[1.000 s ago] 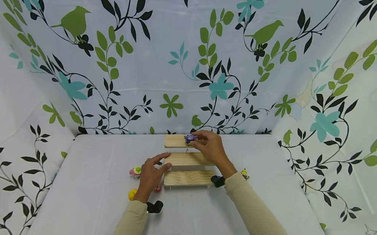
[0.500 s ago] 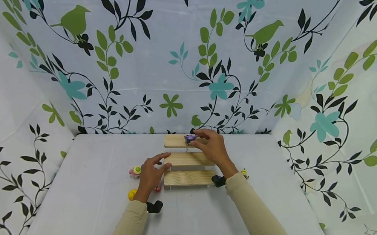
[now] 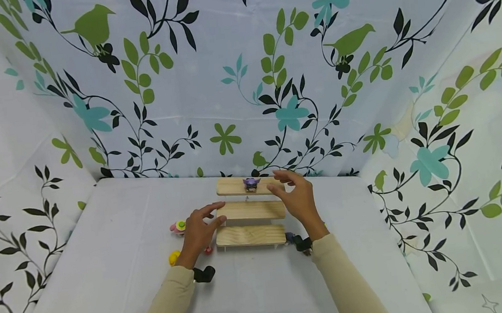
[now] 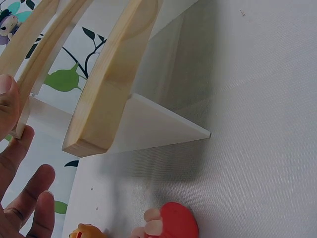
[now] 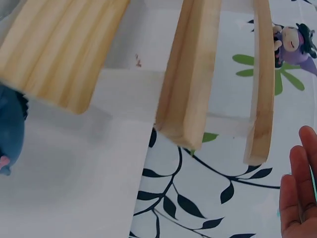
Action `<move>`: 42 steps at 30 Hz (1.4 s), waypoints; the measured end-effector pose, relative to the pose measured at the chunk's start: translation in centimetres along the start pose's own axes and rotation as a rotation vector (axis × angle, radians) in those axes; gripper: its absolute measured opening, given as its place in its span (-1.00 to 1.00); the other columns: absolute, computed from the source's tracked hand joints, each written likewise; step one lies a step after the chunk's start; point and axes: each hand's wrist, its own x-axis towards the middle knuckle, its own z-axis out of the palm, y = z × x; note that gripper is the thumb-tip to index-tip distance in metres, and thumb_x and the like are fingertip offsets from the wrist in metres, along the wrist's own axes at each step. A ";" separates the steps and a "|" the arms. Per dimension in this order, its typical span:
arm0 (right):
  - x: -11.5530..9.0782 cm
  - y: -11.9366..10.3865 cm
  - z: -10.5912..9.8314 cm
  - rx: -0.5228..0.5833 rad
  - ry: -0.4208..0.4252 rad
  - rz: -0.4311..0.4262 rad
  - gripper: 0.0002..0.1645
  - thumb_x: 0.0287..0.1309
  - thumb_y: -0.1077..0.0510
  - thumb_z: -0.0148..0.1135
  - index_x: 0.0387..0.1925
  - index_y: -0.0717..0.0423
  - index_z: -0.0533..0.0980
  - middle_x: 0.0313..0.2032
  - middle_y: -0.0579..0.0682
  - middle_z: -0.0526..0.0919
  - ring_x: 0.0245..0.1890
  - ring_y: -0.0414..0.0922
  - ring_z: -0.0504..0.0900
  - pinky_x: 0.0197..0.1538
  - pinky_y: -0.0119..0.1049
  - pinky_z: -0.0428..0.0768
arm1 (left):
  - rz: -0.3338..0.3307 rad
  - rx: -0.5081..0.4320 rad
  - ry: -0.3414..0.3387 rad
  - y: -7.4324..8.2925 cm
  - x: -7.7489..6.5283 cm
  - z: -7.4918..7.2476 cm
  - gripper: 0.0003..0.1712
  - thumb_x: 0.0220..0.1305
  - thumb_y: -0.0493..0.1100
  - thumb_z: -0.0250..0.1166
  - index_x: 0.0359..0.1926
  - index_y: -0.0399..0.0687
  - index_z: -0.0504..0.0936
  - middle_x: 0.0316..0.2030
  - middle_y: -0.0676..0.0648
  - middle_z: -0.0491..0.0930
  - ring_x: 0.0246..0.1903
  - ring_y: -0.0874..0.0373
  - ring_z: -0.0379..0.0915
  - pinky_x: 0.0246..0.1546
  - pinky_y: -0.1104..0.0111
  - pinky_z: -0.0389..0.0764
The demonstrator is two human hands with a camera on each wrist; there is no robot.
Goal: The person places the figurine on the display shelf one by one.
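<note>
A small purple figurine (image 3: 251,184) stands on the top board of a three-step wooden display stand (image 3: 250,235). In the right wrist view the same figurine (image 5: 293,42) shows black hair and a purple body. My left hand (image 3: 200,230) holds the left end of the middle board, thumb in front and a finger behind. To the right of the top board, my right hand (image 3: 301,198) is apart from the figurine, its fingers (image 5: 299,181) extended and nothing between them.
Left of the stand lie a pink toy with a green-yellow top (image 3: 178,227), a yellow toy (image 3: 174,257) and a red toy (image 4: 178,220). A blue toy (image 5: 11,131) stands by its right side. Patterned cloth (image 3: 221,79) rises behind the white table (image 3: 124,249).
My right hand has let go of the purple figurine and moved right, leaving it on the top board. The left hand keeps its place at the middle board.
</note>
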 end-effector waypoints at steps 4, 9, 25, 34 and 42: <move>-0.5 0.8 -0.7 0.010 0.023 0.009 -0.45 0.24 -0.17 0.55 0.19 -0.09 0.70 0.04 -0.09 0.80 0.07 -0.04 0.69 0.21 0.01 0.57 | 0.004 -0.008 -0.003 -0.1 0.0 0.0 -0.49 0.37 0.02 0.48 0.32 0.37 0.69 0.35 0.05 0.64 0.15 -0.06 0.57 0.15 0.03 0.52; -1.4 1.7 -1.4 0.034 0.047 0.026 -0.47 0.23 -0.09 0.58 0.19 -0.06 0.70 0.01 -0.06 0.82 0.05 -0.01 0.69 0.19 0.06 0.57 | 0.012 -0.009 -0.007 -0.1 0.0 0.0 -0.48 0.36 0.02 0.48 0.32 0.34 0.69 0.34 0.03 0.64 0.16 -0.09 0.57 0.16 0.01 0.53; -5.8 4.9 -2.5 0.022 0.029 0.099 -0.51 0.21 -0.13 0.58 0.15 -0.21 0.71 0.05 -0.12 0.80 0.08 -0.07 0.62 0.22 0.02 0.52 | 0.003 0.006 -0.005 -0.3 0.1 0.1 -0.49 0.38 0.04 0.47 0.32 0.37 0.69 0.35 0.04 0.63 0.16 -0.09 0.56 0.16 -0.01 0.52; -8.6 6.0 -2.0 0.031 -0.025 0.167 -0.52 0.12 0.01 0.65 0.11 -0.20 0.74 0.05 -0.15 0.79 0.11 -0.10 0.59 0.27 0.07 0.49 | -0.008 0.000 -0.004 -0.1 0.1 0.1 -0.49 0.38 0.03 0.47 0.32 0.38 0.68 0.35 0.04 0.63 0.17 -0.07 0.55 0.15 0.03 0.50; -10.3 7.1 -1.8 0.016 -0.092 0.247 -0.48 -0.01 0.03 0.72 0.05 -0.30 0.76 0.04 -0.15 0.77 0.13 -0.06 0.56 0.28 0.13 0.52 | -0.004 -0.002 -0.003 -0.2 0.1 0.1 -0.51 0.38 0.04 0.47 0.31 0.37 0.69 0.35 0.04 0.64 0.16 -0.08 0.56 0.13 0.05 0.51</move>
